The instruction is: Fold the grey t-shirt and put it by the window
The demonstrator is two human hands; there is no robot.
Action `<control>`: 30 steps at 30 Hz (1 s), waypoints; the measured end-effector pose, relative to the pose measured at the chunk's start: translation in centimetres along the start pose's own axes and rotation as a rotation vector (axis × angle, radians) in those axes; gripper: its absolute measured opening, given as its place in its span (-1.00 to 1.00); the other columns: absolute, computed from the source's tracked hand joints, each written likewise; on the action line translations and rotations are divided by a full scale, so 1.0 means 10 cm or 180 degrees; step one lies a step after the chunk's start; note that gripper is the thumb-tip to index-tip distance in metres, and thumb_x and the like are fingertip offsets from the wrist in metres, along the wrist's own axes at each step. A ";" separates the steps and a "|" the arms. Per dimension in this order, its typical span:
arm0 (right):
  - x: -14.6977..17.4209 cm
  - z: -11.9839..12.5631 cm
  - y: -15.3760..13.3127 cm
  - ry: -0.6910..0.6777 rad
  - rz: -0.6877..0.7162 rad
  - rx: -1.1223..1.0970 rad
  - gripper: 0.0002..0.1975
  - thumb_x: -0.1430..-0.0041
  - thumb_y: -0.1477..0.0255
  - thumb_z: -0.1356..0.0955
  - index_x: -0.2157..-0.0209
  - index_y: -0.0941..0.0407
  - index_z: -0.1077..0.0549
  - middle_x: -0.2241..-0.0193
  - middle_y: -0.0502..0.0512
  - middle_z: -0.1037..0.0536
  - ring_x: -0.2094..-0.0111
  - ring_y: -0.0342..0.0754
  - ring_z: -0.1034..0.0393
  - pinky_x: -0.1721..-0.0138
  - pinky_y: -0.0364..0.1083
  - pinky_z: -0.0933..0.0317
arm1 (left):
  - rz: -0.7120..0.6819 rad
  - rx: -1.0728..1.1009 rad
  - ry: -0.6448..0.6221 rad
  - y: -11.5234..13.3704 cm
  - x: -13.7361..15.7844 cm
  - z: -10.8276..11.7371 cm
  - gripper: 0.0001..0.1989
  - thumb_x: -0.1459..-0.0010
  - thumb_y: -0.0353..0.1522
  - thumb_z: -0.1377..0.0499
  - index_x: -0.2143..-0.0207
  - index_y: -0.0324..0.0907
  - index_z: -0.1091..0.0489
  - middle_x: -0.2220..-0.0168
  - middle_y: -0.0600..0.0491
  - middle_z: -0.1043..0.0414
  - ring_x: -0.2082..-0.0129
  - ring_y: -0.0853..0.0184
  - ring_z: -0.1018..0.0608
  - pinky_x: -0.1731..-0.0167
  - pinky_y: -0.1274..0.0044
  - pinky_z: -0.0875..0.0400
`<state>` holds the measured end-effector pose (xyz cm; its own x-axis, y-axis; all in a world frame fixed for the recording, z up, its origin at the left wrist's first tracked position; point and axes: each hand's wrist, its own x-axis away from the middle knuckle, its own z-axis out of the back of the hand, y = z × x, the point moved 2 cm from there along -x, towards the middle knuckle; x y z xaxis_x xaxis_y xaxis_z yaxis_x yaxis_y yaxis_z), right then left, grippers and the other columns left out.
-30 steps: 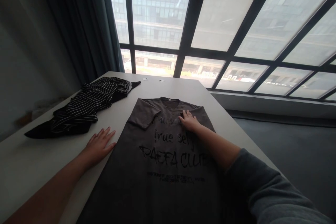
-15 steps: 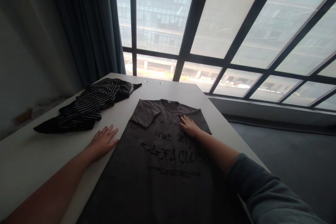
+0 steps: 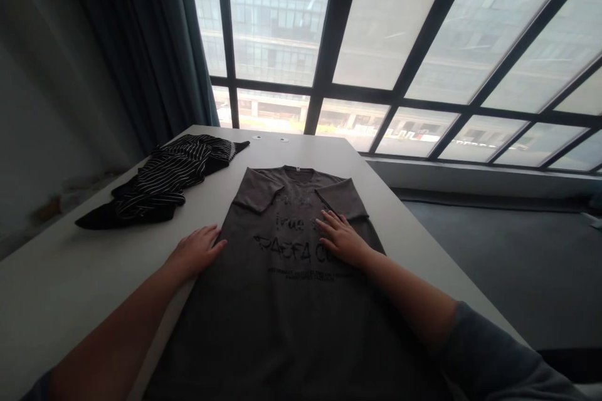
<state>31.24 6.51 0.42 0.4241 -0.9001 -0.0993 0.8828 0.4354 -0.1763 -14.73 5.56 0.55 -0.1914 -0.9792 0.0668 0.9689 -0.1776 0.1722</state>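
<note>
A dark grey T-shirt [image 3: 282, 326] with black lettering lies spread flat on the table, its neckline toward the window and both sleeves folded inward over the front. At its left edge rests my left hand [image 3: 196, 250], fingers stretched out and the thumb over the fabric. My right hand [image 3: 343, 239] lies flat on the chest print just below the right sleeve, fingers spread, covering part of the lettering. Neither hand grips the cloth. The shirt's lower hem is in deep shadow at the bottom of the view.
A crumpled black garment with white stripes [image 3: 164, 172] lies on the white table [image 3: 94, 282] at the far left. Two small round fittings sit near the table's far edge. Beyond stand a dark curtain [image 3: 136, 37] and a large framed window [image 3: 282, 19].
My left hand has moved right onto the shirt's left edge. My right hand has slid down the chest, uncovering the right sleeve. The camera view has shifted slightly.
</note>
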 end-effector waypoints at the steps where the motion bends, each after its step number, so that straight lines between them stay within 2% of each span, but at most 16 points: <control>1: 0.19 0.02 -0.08 -0.0145 -0.0038 -0.0063 -0.31 -0.47 0.06 -0.25 -0.51 -0.03 -0.15 -0.54 0.10 0.11 -0.56 0.19 0.29 -0.52 0.29 0.27 | 0.0002 -0.0065 0.0068 0.04 0.08 -0.04 -0.29 -0.39 -0.04 0.04 -0.44 -0.22 -0.24 -0.45 -0.17 -0.20 -0.42 0.02 -0.30 -0.36 0.21 -0.22; 3: 0.60 0.04 -0.24 -0.0342 -0.0115 -0.0206 -0.27 -0.46 0.01 -0.24 -0.53 -0.11 -0.04 -0.54 0.02 0.18 -0.56 0.20 0.34 -0.52 0.32 0.26 | 0.0004 -0.0256 0.0225 0.09 0.26 -0.14 -0.23 -0.35 -0.04 -0.03 -0.48 -0.25 -0.16 -0.47 -0.20 -0.15 -0.43 -0.04 -0.28 -0.36 0.18 -0.22; 5: 1.03 0.05 -0.40 -0.0431 -0.0104 -0.0315 -0.26 -0.44 -0.02 -0.26 -0.53 -0.22 0.01 -0.53 -0.06 0.20 -0.55 0.23 0.33 -0.51 0.37 0.28 | -0.0094 -0.0412 0.0363 0.13 0.47 -0.25 -0.23 -0.34 -0.05 -0.06 -0.49 -0.21 -0.15 -0.51 -0.17 -0.05 -0.48 -0.08 -0.19 -0.39 0.12 -0.15; 8: 1.62 0.01 -0.58 -0.0468 -0.0097 -0.0454 -0.26 -0.42 -0.01 -0.29 -0.50 -0.37 0.08 -0.52 -0.14 0.16 -0.54 0.25 0.25 -0.50 0.40 0.21 | -0.0599 -0.0429 0.0403 0.19 0.78 -0.39 -0.31 -0.38 -0.02 -0.03 -0.47 -0.05 -0.23 -0.54 -0.02 0.06 -0.53 -0.05 -0.05 -0.44 0.09 -0.04; 11: 2.00 -0.03 -0.68 -0.0384 -0.0215 -0.0427 -0.27 -0.43 0.00 -0.29 -0.49 -0.41 0.10 -0.52 -0.15 0.18 -0.53 0.23 0.20 -0.49 0.39 0.14 | -0.1140 -0.0329 0.0281 0.22 1.02 -0.46 -0.34 -0.42 -0.02 0.01 -0.48 0.04 -0.18 -0.53 0.05 0.03 -0.52 0.04 -0.09 -0.46 0.13 -0.05; 15: 2.18 -0.05 -0.67 -0.0244 -0.0720 -0.0091 -0.29 -0.49 0.01 -0.21 -0.53 -0.18 0.06 -0.54 0.00 0.30 -0.54 0.24 0.29 -0.49 0.34 0.10 | -0.1165 -0.0424 0.0348 0.21 1.17 -0.48 -0.38 -0.45 -0.04 0.03 -0.48 0.05 -0.16 -0.52 0.03 -0.01 -0.49 0.05 -0.18 -0.41 0.10 -0.15; 18: 2.19 -0.06 -0.65 -0.0364 -0.0940 0.0100 -0.27 -0.51 0.00 -0.17 -0.54 -0.02 0.02 -0.54 0.13 0.22 -0.54 0.20 0.24 -0.51 0.28 0.14 | -0.1029 -0.0562 0.0423 0.20 1.22 -0.47 -0.40 -0.46 -0.06 0.05 -0.47 0.06 -0.18 -0.51 0.02 -0.01 -0.48 0.04 -0.20 -0.39 0.06 -0.18; 25: 2.35 -0.07 -0.60 -0.0414 -0.0975 0.0152 -0.27 -0.51 -0.02 -0.17 -0.54 -0.01 -0.03 -0.53 0.13 0.16 -0.54 0.17 0.20 -0.51 0.24 0.10 | -0.0785 -0.0619 0.0408 0.12 1.39 -0.44 -0.38 -0.45 -0.07 0.08 -0.46 -0.01 -0.21 -0.51 -0.02 -0.03 -0.49 0.03 -0.18 -0.37 0.05 -0.19; 30: 2.45 -0.12 -0.55 -0.0286 -0.0886 0.0200 -0.28 -0.50 -0.01 -0.18 -0.53 -0.01 -0.07 -0.53 0.12 0.12 -0.53 0.19 0.16 -0.50 0.24 0.06 | -0.0694 -0.0641 0.0489 -0.06 1.62 -0.53 -0.36 -0.43 -0.09 0.09 -0.46 -0.05 -0.22 -0.51 -0.04 -0.06 -0.49 -0.01 -0.17 -0.38 0.05 -0.17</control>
<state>36.54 -17.94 -2.24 0.1777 -0.9836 0.0320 0.9772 0.1725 -0.1235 -17.56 -10.71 -3.65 -0.3867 -0.9166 -0.1018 0.9221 -0.3855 -0.0326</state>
